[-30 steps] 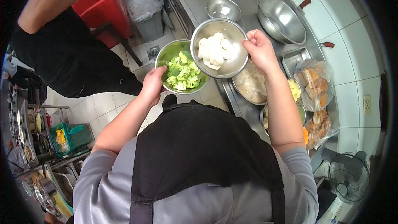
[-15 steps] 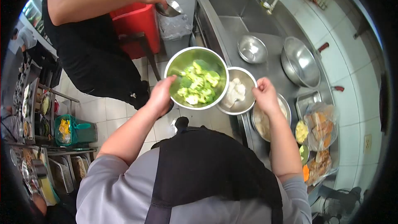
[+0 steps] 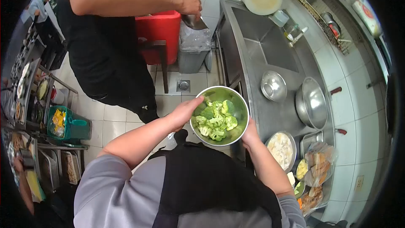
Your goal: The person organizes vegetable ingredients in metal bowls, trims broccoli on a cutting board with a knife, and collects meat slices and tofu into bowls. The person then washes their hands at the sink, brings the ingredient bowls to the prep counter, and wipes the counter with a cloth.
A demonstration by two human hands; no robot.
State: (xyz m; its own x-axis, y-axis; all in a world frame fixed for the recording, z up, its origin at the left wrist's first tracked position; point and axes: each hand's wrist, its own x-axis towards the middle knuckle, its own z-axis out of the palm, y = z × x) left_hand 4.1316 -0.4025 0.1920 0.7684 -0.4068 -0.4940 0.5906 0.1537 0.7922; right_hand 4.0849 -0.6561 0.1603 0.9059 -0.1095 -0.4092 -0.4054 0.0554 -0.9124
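Observation:
My left hand (image 3: 188, 112) grips the left rim of a metal bowl (image 3: 198, 128), its thumb over the edge. Cut broccoli florets (image 3: 216, 120) lie inside the bowl, which is held in front of my apron. Against the bowl's right side is my right hand (image 3: 250, 134), its fingers mostly hidden behind and under it. The smaller bowl of white pieces is out of sight now; whether it sits beneath the broccoli bowl I cannot tell.
A co-worker's hand (image 3: 192, 4) holds a metal bowl (image 3: 195, 22) above a lined grey bin (image 3: 192, 61). On the steel counter (image 3: 263, 120) stand a small bowl (image 3: 274, 86), a large bowl (image 3: 311, 103), a bowl of white slices (image 3: 281, 150) and bagged food (image 3: 318, 164).
The broccoli bowl has come lower and to the right in view. My right hand has left the rim of the smaller bowl's visible spot and is now at the broccoli bowl's right side.

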